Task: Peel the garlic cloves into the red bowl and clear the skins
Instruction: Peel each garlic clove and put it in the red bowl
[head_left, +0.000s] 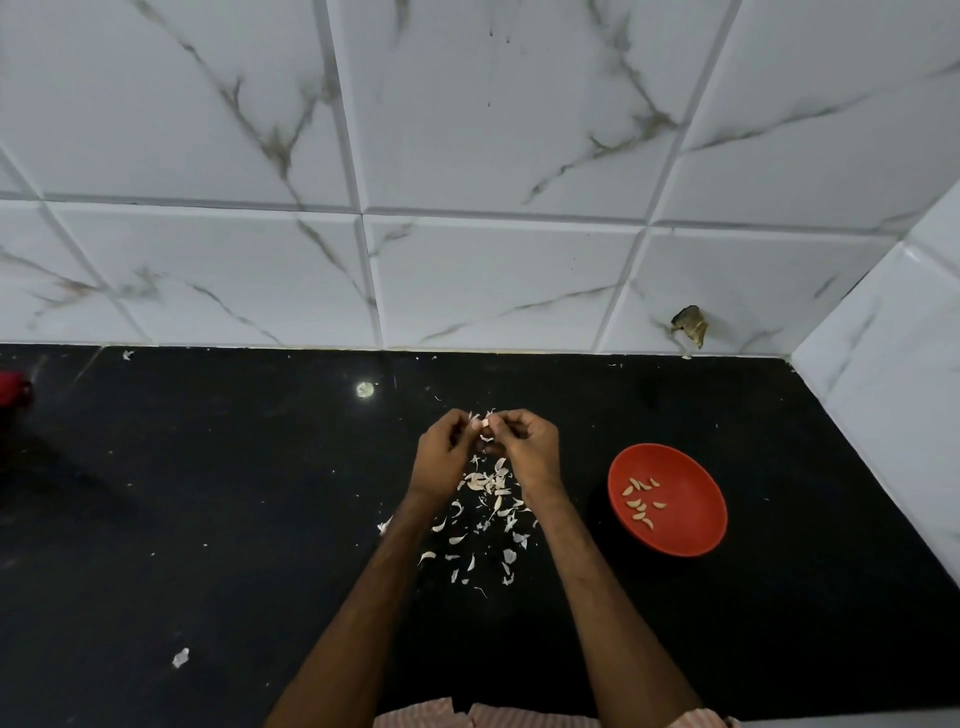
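While skins (488, 499) lie uncleared on the black counter (208, 519), the left hand (441, 457) and right hand (530, 452) meet above them, both pinching one garlic clove (485, 425) at the fingertips. To their right, the red bowl (691, 519) holds about ten peeled cloves (641, 501). Any unpeeled stock is hidden, and how much of the held clove is bare is too small to judge.

No writing is showing anywhere: no text, label, brand, number or sign is appearing on the red bowl (688, 522), the black surface (208, 519) or the marbled wall tiles (467, 130).
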